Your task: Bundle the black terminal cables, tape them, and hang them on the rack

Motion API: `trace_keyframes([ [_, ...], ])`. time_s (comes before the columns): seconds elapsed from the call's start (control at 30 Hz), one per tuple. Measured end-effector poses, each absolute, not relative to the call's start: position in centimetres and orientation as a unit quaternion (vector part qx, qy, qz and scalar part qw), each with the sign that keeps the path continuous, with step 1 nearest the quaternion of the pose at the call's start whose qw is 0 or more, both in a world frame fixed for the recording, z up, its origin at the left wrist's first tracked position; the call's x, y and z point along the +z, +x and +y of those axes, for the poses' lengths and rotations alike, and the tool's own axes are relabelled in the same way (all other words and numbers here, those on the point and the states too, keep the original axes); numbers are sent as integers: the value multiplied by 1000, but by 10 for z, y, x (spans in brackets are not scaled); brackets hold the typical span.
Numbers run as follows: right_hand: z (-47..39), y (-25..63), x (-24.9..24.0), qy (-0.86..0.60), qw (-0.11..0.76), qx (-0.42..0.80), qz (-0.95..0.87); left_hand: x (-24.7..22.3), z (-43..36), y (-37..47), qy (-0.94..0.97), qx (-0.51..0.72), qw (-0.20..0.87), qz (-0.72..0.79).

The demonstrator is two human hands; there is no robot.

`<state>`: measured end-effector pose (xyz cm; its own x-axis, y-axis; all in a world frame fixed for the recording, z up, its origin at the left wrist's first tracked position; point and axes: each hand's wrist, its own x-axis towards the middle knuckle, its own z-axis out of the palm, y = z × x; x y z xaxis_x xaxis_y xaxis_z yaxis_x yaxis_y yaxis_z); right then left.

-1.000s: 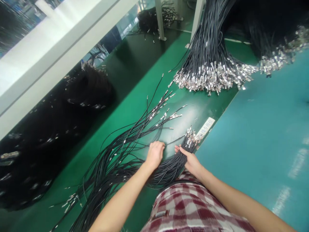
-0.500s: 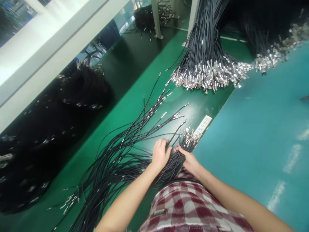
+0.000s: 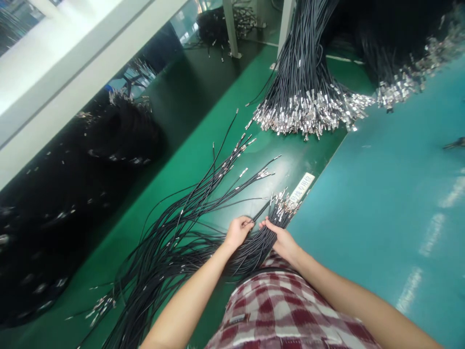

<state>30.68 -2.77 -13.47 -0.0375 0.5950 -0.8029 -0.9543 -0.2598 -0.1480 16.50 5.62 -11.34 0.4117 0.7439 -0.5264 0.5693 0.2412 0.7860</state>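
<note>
Thin black wires with silvery crimped terminals run in a thick bundle in front of me. My right hand is wrapped around this bundle just below its terminal ends, thumb on top. With fingers pinched, my left hand grips a black wire whose end points up toward the terminals. The two hands are close together, a small gap between the fingertips. More loose wires fan out on the green floor to the left, some ends pointing away from me.
A large hanging bunch of wires with metal ends reaches the floor ahead. Dark wire heaps lie under a white frame at left. A white label sticks to the green floor beside the blue-green walkway.
My left hand's fingers have closed into a pinch, and the wire at them sits lower, nearer the bundle. My right hand keeps its hold. The view has shifted slightly.
</note>
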Motion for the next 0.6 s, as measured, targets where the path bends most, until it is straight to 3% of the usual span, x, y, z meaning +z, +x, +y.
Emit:
trace_keyframes([
  [0.33, -27, 308, -133, -388, 567, 687, 237, -101, 52, 157, 624, 81, 576, 522],
  [0.6, -24, 305, -128, -434, 568, 663, 223, -73, 27, 144, 849, -18, 370, 377],
])
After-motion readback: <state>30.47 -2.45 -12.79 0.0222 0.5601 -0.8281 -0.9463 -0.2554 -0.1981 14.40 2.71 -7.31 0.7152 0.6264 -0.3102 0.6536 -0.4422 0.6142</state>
